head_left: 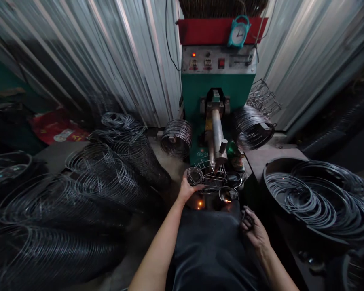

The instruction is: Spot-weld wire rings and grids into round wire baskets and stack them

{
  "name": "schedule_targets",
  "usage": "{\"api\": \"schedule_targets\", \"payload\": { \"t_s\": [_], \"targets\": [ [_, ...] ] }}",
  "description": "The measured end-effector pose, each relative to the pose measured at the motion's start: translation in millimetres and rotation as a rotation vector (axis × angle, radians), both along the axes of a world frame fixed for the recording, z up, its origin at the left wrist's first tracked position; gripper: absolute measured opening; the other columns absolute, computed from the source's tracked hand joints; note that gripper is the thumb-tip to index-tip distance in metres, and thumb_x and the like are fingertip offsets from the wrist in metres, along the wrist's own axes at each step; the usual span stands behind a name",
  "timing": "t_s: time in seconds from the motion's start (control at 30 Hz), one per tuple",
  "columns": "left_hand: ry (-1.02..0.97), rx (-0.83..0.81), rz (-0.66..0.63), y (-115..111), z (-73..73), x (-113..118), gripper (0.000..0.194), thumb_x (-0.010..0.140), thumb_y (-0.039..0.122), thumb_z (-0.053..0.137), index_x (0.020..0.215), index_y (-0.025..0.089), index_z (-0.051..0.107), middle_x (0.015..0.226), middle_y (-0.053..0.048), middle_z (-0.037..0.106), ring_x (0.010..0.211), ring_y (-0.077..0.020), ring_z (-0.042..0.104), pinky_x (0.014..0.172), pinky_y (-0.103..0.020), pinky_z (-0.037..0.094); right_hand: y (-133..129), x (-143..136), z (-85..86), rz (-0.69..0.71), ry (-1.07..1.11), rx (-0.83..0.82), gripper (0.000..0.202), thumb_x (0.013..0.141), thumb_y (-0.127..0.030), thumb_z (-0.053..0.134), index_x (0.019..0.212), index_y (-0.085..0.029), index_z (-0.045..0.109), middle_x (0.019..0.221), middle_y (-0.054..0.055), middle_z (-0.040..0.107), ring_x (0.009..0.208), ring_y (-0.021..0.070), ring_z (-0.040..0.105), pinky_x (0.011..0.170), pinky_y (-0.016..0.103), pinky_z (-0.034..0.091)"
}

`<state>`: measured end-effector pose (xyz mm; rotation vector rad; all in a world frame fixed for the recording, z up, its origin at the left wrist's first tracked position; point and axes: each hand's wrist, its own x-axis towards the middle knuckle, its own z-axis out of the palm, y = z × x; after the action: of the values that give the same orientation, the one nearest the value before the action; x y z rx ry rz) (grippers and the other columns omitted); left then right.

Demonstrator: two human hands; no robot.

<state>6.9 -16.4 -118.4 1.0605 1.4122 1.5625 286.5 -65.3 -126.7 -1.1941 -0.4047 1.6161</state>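
My left hand [188, 188] grips the left side of a wire basket frame [210, 176], fingers wrapped round its edge. The frame lies under the tip of the welding machine's arm [217, 129]. Orange sparks glow just below the frame. My right hand [252, 227] is apart from the frame, lower and to the right, beside the black apron [212, 242]. Its fingers are curled in, with small dark pieces among them that are too small to name. A metal ring [228, 195] sits at the frame's near right edge.
The green machine [194, 97] stands in front, with a teal clock [239, 33] on top. Coiled wire rings [176, 137] hang either side of its arm. Tall stacks of wire rings [103, 178] fill the left. A round tub [269, 182] at the right holds more rings.
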Motion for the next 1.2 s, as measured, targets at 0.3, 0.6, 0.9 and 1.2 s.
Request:
{"api": "schedule_targets", "payload": {
  "t_s": [0.3, 0.6, 0.9, 1.2],
  "targets": [
    [-0.206, 0.055, -0.001, -24, 3.4, 1, 0.084, 0.046, 0.024, 0.082, 0.118, 0.018, 0.039, 0.117, -0.009, 0.054, 0.107, -0.0241, 0.054, 0.096, -0.040, 0.041, -21, 14, -0.7, 0.518, -0.955, 0.432, 0.030, 0.067, -0.045, 0.059, 0.075, -0.017, 0.067, 0.075, 0.008, 0.069, 0.075, 0.0233, 0.063, 0.068, 0.031, 0.047],
    [0.249, 0.092, -0.045, -66, 20.1, 15, 0.092, 0.044, 0.035, 0.081, 0.122, 0.017, 0.036, 0.119, -0.011, 0.045, 0.111, -0.0267, 0.047, 0.098, -0.042, 0.037, 2, -47, 135.5, 0.904, -1.192, 0.739, 0.021, 0.065, -0.023, 0.060, 0.085, -0.019, 0.055, 0.076, 0.000, 0.063, 0.070, 0.0162, 0.057, 0.061, 0.024, 0.041],
    [0.917, 0.025, -0.125, -73, 65.8, 46, 0.092, 0.043, 0.028, 0.077, 0.125, 0.023, 0.034, 0.120, -0.010, 0.042, 0.114, -0.0306, 0.038, 0.099, -0.046, 0.028, 12, -76, 115.6, 0.798, -1.510, 0.763, 0.019, 0.066, -0.013, 0.057, 0.084, -0.019, 0.054, 0.069, 0.001, 0.063, 0.064, 0.0154, 0.058, 0.053, 0.020, 0.033],
    [0.945, -0.016, -0.119, -68, 71.4, 47, 0.095, 0.043, 0.029, 0.076, 0.127, 0.023, 0.031, 0.120, -0.009, 0.043, 0.114, -0.0289, 0.038, 0.098, -0.041, 0.027, 7, -68, 84.5, 0.783, -1.485, 0.962, 0.033, 0.071, -0.008, 0.051, 0.100, -0.021, 0.062, 0.098, 0.006, 0.065, 0.087, 0.0205, 0.061, 0.072, 0.028, 0.045]
  ]
}}
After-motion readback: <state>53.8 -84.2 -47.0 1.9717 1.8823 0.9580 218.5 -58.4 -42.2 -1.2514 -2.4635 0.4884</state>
